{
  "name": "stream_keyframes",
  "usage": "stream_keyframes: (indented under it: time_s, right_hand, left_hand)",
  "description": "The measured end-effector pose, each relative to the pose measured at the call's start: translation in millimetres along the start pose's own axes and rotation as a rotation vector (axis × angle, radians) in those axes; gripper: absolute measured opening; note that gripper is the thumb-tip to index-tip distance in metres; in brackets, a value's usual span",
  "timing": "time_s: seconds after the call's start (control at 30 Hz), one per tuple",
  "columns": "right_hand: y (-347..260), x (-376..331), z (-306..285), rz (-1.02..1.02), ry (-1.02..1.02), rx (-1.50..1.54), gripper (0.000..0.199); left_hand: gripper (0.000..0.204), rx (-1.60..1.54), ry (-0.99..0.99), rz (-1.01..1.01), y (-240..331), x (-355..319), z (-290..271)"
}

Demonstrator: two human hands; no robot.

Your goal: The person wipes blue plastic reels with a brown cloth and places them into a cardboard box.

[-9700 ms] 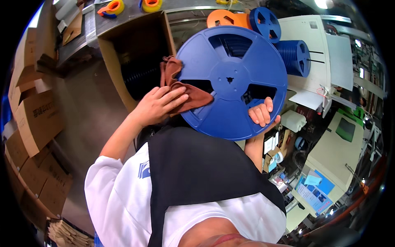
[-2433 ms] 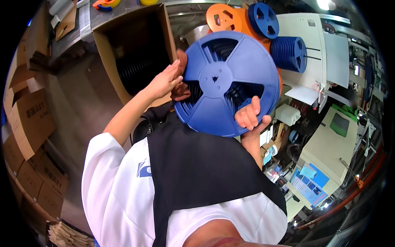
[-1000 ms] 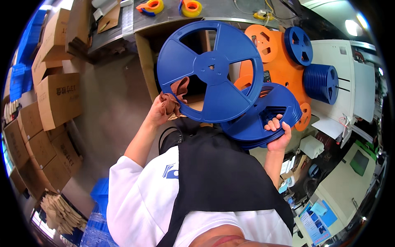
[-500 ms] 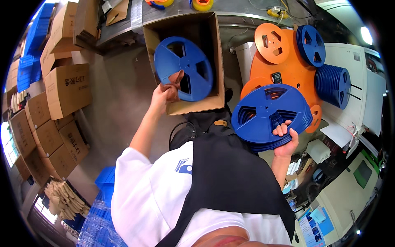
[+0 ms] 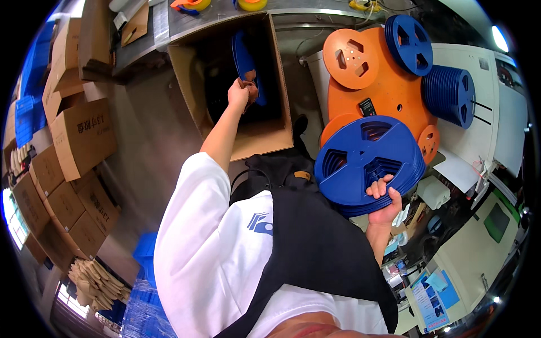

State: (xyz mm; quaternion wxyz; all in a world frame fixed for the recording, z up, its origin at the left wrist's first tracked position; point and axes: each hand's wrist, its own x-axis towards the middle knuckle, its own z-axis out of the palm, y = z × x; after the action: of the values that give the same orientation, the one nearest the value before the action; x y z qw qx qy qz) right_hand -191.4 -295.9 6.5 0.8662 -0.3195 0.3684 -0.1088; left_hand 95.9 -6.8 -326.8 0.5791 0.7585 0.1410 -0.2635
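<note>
A blue plastic reel (image 5: 242,55) is tilted nearly edge-on inside the open cardboard box (image 5: 262,142). My left hand (image 5: 239,97) is closed on its near part, with a brown cloth (image 5: 249,91) bunched between the fingers and the reel. The depth of the box is dark, so what lies at its bottom is hard to make out. To the right, a stack of blue reels (image 5: 358,147) stands in front of an orange turntable. My right hand (image 5: 385,201) is closed on its near rim, fingers curled over the top reel and through its opening.
Smaller orange reels (image 5: 350,58), a blue reel (image 5: 409,45) and a row of blue reels on rods (image 5: 449,97) surround the orange turntable (image 5: 389,104). A metal table (image 5: 225,22) lies beyond the box. Cardboard cartons (image 5: 84,138) are stacked at the left; blue crates (image 5: 147,298) stand lower left.
My left hand has moved forward into the box, and its reel has turned from nearly flat to almost edge-on. My right hand stays on the stack. The whole view has shifted slightly.
</note>
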Motion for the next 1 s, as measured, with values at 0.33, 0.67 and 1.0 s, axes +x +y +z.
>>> stream_keyframes:
  time_s: [0.33, 0.67, 1.0]
  right_hand:
    - [0.3, 4.2, 5.5, -0.041, -0.182, 0.097, 0.028]
    - [13.6, 17.5, 30.2, -0.116, -0.638, 0.470, 0.026]
    - [17.5, -4.6, 45.5, -0.039, -0.765, 0.404, 0.027]
  left_hand:
    - [0.074, -0.470, -0.338, -0.093, 21.5, -49.1, -12.5]
    - [0.037, -0.376, -0.112, 0.235, 144.0, -157.2, -27.6]
    - [0.048, 0.524, -0.820, 1.264, 193.2, -237.9, -34.8]
